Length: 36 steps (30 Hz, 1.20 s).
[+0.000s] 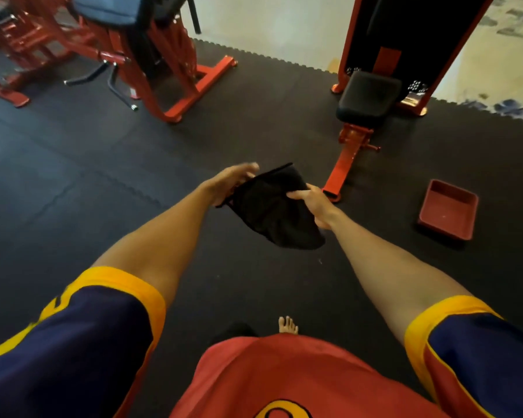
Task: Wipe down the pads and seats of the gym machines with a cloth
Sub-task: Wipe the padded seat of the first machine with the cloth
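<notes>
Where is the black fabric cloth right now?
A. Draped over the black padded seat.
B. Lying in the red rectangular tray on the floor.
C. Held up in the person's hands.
C: the black fabric cloth hangs in the air, the right hand gripping its edge and the left hand touching its other side.

My left hand (230, 184): fingertips blurred, hold on the cloth (272, 209) unreadable. My right hand (310, 203): fingers hidden under the cloth, only the thumb shows on top. Frame machine (169, 70) at 11 o'clock and seat machine (372, 95) at 1 o'clock: both cut by the top edge. At 6 o'clock, my shirt (284, 378) hides all but the toes (288, 324).
</notes>
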### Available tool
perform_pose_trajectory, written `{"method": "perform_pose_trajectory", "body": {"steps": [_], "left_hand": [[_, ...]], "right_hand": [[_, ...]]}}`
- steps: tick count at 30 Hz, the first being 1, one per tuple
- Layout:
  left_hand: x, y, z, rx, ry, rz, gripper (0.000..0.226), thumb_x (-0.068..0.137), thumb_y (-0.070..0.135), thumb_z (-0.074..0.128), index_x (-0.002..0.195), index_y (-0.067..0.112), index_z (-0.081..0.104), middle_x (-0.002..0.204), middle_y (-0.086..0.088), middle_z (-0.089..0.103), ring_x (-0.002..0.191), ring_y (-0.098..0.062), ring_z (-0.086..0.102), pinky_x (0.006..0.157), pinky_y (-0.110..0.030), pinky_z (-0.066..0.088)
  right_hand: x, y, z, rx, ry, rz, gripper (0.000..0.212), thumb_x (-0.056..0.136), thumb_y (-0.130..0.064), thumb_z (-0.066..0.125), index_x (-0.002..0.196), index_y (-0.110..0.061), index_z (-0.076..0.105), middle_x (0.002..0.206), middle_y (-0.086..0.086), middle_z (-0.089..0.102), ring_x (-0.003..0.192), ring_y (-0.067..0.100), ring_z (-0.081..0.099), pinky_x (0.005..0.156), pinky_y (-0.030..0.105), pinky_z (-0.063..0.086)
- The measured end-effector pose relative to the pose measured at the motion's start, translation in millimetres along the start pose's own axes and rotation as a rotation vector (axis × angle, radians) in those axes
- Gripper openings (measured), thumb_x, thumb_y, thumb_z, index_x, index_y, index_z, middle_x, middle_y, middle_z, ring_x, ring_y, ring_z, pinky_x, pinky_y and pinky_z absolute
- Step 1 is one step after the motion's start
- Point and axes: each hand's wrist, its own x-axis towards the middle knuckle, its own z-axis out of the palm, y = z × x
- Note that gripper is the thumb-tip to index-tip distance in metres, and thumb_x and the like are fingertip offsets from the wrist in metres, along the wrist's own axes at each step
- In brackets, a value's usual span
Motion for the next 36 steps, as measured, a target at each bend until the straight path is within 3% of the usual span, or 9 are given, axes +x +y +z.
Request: {"method": "perform_pose_trajectory", "body": {"steps": [3, 6, 13, 16, 18, 23, 26, 31, 36], "left_hand": [[34.9, -0.5, -27.4, -0.575, 0.118, 0.061, 0.074, 0.089, 0.075, 0.044, 0.111, 0.011, 0.075, 0.114, -0.015, 0.073, 0.102, -0.033, 0.07, 0.092, -0.042, 0.052], [76.5, -4.8, -39.2, -0.643, -0.023, -0.018, 0.091, 0.087, 0.083, 0.038, 0.132, 0.009, 0.066, 0.13, -0.016, 0.067, 0.121, -0.035, 0.063, 0.101, -0.044, 0.053], [164.1, 70.0, -103.7, -0.668, -0.16, 0.07, 0.046, 0.08, 0.053, 0.075, 0.108, 0.016, 0.074, 0.105, -0.009, 0.073, 0.097, -0.029, 0.064, 0.082, -0.04, 0.052], [199.1, 102.5, -124.2, -0.397, -0.174, 0.126, 0.032, 0.089, 0.025, 0.071, 0.119, 0.015, 0.065, 0.104, -0.006, 0.068, 0.094, -0.025, 0.065, 0.074, -0.036, 0.054], [218.7, 123.4, -127.5, -0.252, -0.086, 0.151, 0.054, 0.09, 0.005, 0.069, 0.139, 0.015, 0.049, 0.113, -0.007, 0.064, 0.097, -0.023, 0.065, 0.07, -0.033, 0.057], [282.1, 168.3, -126.7, -0.102, -0.25, 0.066, 0.088, 0.082, 0.027, 0.083, 0.148, 0.034, 0.025, 0.131, -0.011, 0.059, 0.107, -0.028, 0.068, 0.078, -0.044, 0.059], [315.3, 192.0, -114.9, 0.191, -0.358, 0.084, 0.077, 0.085, 0.004, 0.077, 0.145, 0.033, 0.036, 0.128, -0.014, 0.057, 0.108, -0.03, 0.066, 0.084, -0.051, 0.06], [379.2, 248.0, -85.3, 0.331, -0.32, 0.265, 0.062, 0.085, -0.018, 0.058, 0.14, 0.01, 0.055, 0.134, -0.014, 0.053, 0.109, -0.019, 0.057, 0.071, -0.02, 0.054], [430.0, 296.8, -49.9, 0.438, -0.315, 0.295, 0.044, 0.09, -0.014, 0.057, 0.13, 0.004, 0.063, 0.121, -0.014, 0.062, 0.116, -0.027, 0.059, 0.093, -0.031, 0.049]], "right_hand": [[31.0, -29.1, 11.8, 0.169, 0.03, 0.003, 0.033, 0.093, -0.011, 0.068, 0.125, -0.006, 0.066, 0.117, 0.018, 0.073, 0.107, 0.035, 0.071, 0.094, 0.049, 0.058], [74.7, -60.1, 25.5, 0.243, 0.115, -0.022, 0.038, 0.093, -0.012, 0.068, 0.13, -0.001, 0.063, 0.11, 0.016, 0.075, 0.094, 0.029, 0.074, 0.076, 0.037, 0.062], [159.9, -112.4, 36.3, 0.403, 0.197, -0.018, 0.032, 0.093, -0.003, 0.06, 0.124, -0.012, 0.064, 0.1, 0.008, 0.076, 0.086, 0.023, 0.074, 0.067, 0.033, 0.061], [183.2, -127.6, 39.5, 0.26, 0.143, 0.083, 0.049, 0.093, 0.011, 0.054, 0.131, -0.02, 0.055, 0.116, 0.005, 0.069, 0.104, 0.023, 0.069, 0.072, 0.033, 0.06], [201.6, -133.8, 38.2, 0.158, 0.208, 0.117, 0.06, 0.095, 0.007, 0.06, 0.142, -0.027, 0.043, 0.132, 0.001, 0.057, 0.117, 0.022, 0.06, 0.084, 0.032, 0.054], [253.7, -147.9, 12.1, 0.306, 0.567, 0.05, 0.06, 0.097, -0.008, 0.067, 0.143, -0.031, 0.037, 0.14, 0.009, 0.051, 0.115, 0.028, 0.062, 0.09, 0.042, 0.056], [279.7, -156.4, -20.5, 0.365, 0.573, 0.026, 0.051, 0.091, -0.004, 0.071, 0.127, -0.03, 0.047, 0.14, 0.014, 0.054, 0.109, 0.026, 0.064, 0.078, 0.036, 0.056], [328.7, -167.7, -89.6, 0.159, 0.44, 0.102, 0.076, 0.074, 0.021, 0.069, 0.129, -0.029, 0.051, 0.14, 0.015, 0.049, 0.13, 0.033, 0.053, 0.107, 0.044, 0.049], [363.5, -176.5, -143.8, -0.153, 0.633, 0.106, 0.032, 0.082, -0.014, 0.083, 0.111, -0.008, 0.071, 0.109, 0.01, 0.068, 0.105, 0.024, 0.065, 0.087, 0.034, 0.051]]}}
